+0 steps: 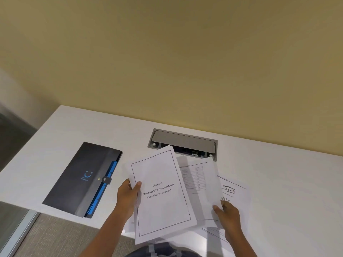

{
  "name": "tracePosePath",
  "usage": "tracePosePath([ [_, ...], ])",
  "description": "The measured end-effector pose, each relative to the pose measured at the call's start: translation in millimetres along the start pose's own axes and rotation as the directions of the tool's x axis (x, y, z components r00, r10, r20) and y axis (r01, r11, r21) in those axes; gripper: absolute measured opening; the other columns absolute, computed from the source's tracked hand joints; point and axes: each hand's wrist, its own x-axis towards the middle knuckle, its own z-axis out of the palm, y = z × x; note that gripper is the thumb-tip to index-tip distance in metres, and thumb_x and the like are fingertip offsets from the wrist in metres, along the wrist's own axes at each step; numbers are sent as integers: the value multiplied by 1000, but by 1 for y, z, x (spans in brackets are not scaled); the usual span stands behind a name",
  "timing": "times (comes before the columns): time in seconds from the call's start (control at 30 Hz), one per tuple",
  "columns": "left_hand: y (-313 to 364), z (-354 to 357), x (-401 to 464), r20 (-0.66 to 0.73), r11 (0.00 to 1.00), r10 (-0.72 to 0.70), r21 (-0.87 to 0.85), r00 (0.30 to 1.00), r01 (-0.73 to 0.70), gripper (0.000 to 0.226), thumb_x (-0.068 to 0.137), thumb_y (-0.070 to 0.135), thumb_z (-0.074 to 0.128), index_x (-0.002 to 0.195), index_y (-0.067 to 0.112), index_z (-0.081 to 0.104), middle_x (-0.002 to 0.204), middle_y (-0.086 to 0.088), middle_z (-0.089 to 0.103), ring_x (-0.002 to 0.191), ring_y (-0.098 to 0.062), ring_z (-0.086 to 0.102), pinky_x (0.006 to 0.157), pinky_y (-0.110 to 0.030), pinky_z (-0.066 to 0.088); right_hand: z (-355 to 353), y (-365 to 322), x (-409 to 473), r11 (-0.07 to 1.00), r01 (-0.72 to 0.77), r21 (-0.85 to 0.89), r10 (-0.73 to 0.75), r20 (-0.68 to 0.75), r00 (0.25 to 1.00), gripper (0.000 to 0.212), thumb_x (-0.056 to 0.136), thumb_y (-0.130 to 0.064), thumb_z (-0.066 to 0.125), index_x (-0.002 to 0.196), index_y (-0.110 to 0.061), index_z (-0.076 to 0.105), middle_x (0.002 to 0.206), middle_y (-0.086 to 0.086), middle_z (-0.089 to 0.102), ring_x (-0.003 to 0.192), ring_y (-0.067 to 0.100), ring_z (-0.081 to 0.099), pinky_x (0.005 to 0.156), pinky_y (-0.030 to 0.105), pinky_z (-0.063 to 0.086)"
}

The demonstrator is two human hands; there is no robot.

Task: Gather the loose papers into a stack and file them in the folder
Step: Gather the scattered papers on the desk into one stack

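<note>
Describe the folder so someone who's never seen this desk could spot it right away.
On the white desk, look left of the paper the left hand holds. The folder lies flat near the front edge: the only dark thing there, with a blue smiley and blue tabs.

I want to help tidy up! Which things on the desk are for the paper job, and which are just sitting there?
For the job:
- Chapter 3 page, held in the left hand
- table page and diagram page, under the right hand
- dark folder, closed, lying left of the papers

Just there:
- grey cable box set into the white desk
</note>
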Motion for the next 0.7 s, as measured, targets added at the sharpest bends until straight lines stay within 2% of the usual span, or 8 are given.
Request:
tracePosePath([
  [0.07,1,4,1,38,1000,-4,14,999,3,10,99,19,67,109,16,66,108,-6,73,102,-28,69,94,-45,57,-1,-5,-11,996,12,93,-16,44,999,17,90,-6,76,87,-23,77,84,-10,80,92,22,73,89,43,58],
  [0.17,0,10,2,82,999,0,52,997,-4,14,99,17,66,113,15,67,110,-7,74,105,-29,70,99,-49,57,0,-12,-23,980,17,200,-36,94,995,11,91,-8,77,98,-17,80,97,-4,83,99,21,76,97,43,58],
  [0.23,1,13,1,110,997,4,76,994,-12,14,99,16,66,112,15,67,111,-7,74,106,-30,71,99,-50,57,1,-18,-32,966,26,255,-61,131,990,12,93,-8,76,101,-16,81,101,-2,83,101,19,76,97,39,57],
  [0.33,1,16,-1,153,996,-5,90,988,-9,10,99,16,66,109,17,66,112,-7,75,108,-30,70,101,-51,56,3,-24,-46,953,19,302,-85,207,975,17,95,-6,73,106,-16,81,108,-2,83,107,16,76,100,37,55],
  [0.43,4,18,-5,191,997,-40,70,981,27,10,100,16,65,109,12,67,111,-10,76,107,-32,71,101,-51,56,9,-22,-53,962,16,273,-92,269,959,19,95,-6,73,109,-16,81,112,-2,82,111,16,75,105,39,54],
  [0.5,6,20,-9,204,996,-60,73,977,46,11,100,17,65,109,10,67,111,-12,75,106,-32,71,100,-49,56,11,-23,-59,963,14,268,-97,299,949,19,96,-5,72,110,-14,81,110,0,82,108,19,77,99,35,58],
  [0.6,10,21,-17,216,996,-64,79,974,47,9,101,18,64,107,13,67,110,-8,73,105,-26,68,96,-40,53,12,-28,-72,961,7,278,-101,327,940,18,96,-4,71,109,-12,81,106,1,83,101,17,79,82,23,62],
  [0.7,10,23,-23,237,995,-81,78,968,64,3,101,19,64,104,19,66,110,-1,72,109,-22,64,97,-37,47,11,-25,-73,963,10,270,-113,370,922,21,95,-2,72,112,-11,80,109,3,82,103,18,79,85,25,63],
])
